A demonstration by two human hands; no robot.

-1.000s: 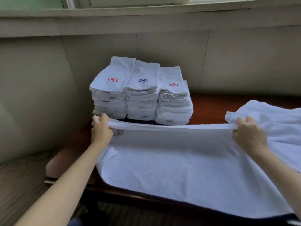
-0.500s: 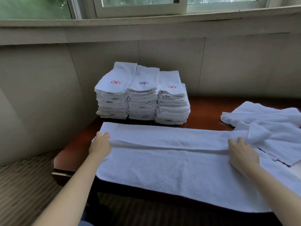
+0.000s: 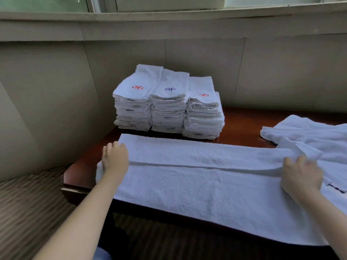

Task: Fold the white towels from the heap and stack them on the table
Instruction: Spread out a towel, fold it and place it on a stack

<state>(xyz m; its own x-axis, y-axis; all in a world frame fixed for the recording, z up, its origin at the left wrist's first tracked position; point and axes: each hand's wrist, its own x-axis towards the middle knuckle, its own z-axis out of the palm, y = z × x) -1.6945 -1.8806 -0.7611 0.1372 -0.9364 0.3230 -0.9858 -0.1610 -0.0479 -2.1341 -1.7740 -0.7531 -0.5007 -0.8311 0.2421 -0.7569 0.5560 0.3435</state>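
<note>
**Lengthwise Fold Laid Down: Towel Flat, Hands at Both Ends**

Grip state: my left hand (image 3: 115,162) rests at the left end of the towel (image 3: 206,175), fingers curled over the folded edge; whether it pinches the cloth or merely presses it, I cannot tell. My right hand (image 3: 300,175) sits at the right end on the same edge, fingers bent onto the cloth; likewise I cannot tell whether this grip is closed on the fabric.

Change since one second ago: the far edge was then held up off the tabletop (image 3: 244,124), stretched taut between both hands. It now lies flat, brought over the towel's own body. A straight seam line runs from one hand to the other, marking the laid edge. I judge the first lengthwise fold complete; the crosswise folds remain before the piece can be stacked.

Towel condition: it is a long white terry band lying along the front edge of the tabletop, its near portion hanging over that edge. The surface looks smooth, with no major wrinkles visible.

Outward: the heap (image 3: 309,136) of unfolded white towels lies at the right edge, touching the right end of the working towel. Three stacks (image 3: 169,104) of folded towels stand side by side at the back-left corner, against the wall, with red and blue embroidered marks on top.
</note>
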